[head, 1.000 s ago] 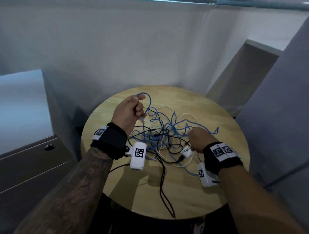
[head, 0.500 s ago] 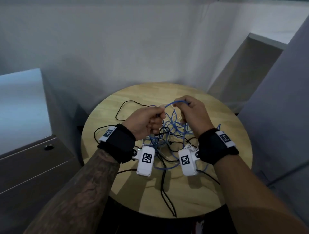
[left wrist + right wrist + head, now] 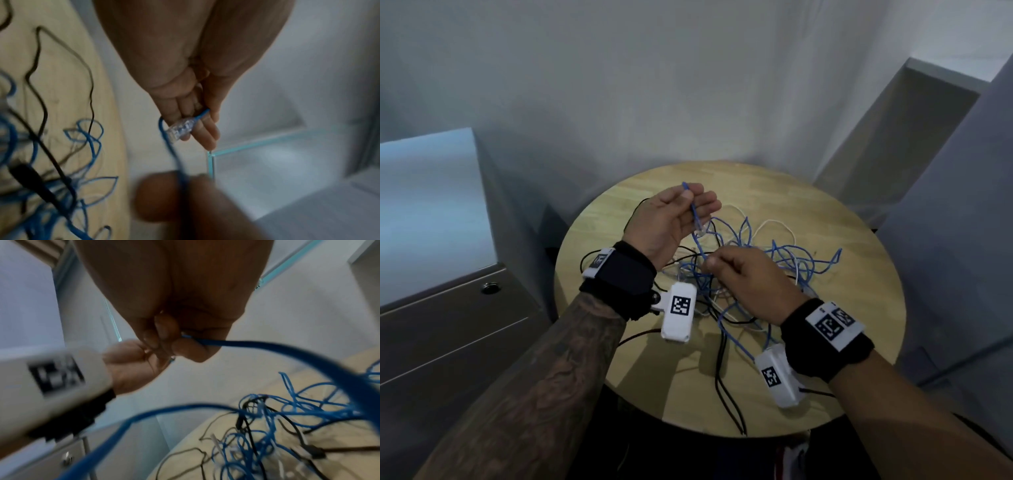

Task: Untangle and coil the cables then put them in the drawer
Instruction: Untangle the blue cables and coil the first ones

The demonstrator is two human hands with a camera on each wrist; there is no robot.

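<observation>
A tangle of blue cable, black cable and white cable lies on the round wooden table. My left hand, palm turned up, is raised over the table's far left and pinches the blue cable just behind its clear plug. In the left wrist view the plug lies across my fingers. My right hand pinches the same blue cable a short way below. In the right wrist view the blue cable runs from that pinch in a loop down to the heap.
A grey cabinet with closed drawers and a round lock stands to the left of the table. Black cable ends hang over the table's near edge. A grey wall runs behind and a partition stands to the right.
My hands have parted. The left one turned palm up with the plug end and moved left. The right one dropped down along the blue cable towards the tangle.
</observation>
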